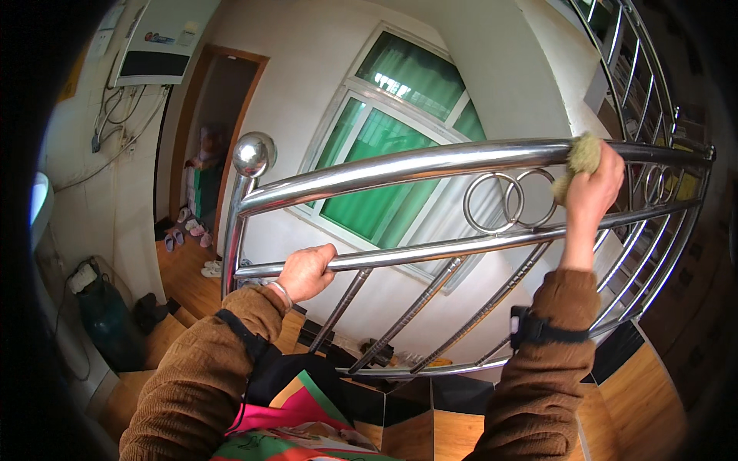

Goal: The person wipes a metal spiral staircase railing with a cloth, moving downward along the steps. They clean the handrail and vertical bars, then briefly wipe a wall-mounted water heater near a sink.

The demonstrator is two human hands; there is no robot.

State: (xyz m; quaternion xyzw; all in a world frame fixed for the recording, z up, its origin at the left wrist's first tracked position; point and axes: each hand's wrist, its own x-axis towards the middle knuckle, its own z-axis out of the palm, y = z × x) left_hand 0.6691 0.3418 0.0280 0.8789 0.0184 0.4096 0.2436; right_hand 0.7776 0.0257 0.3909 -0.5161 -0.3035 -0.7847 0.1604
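Note:
A polished steel stair railing [403, 163] crosses in front of me, with a ball finial [252, 154] on its post at the left. My left hand [308, 272] grips the lower rail [403, 253] near that post. Farther right, my right hand [595, 181] holds a yellowish-green cloth [584, 154] against the thick top handrail. Part of the cloth hangs below the handrail, beside two interlocking steel rings [507, 200]. The fingers on the far side of both rails are hidden.
Tiled stair treads [458, 432] lie below me. A dark green gas cylinder [109, 320] stands at the lower left, under a wall-mounted water heater [155, 43]. Beyond the railing is a window [380, 167] with green curtains. Slippers [173, 239] lie by the doorway.

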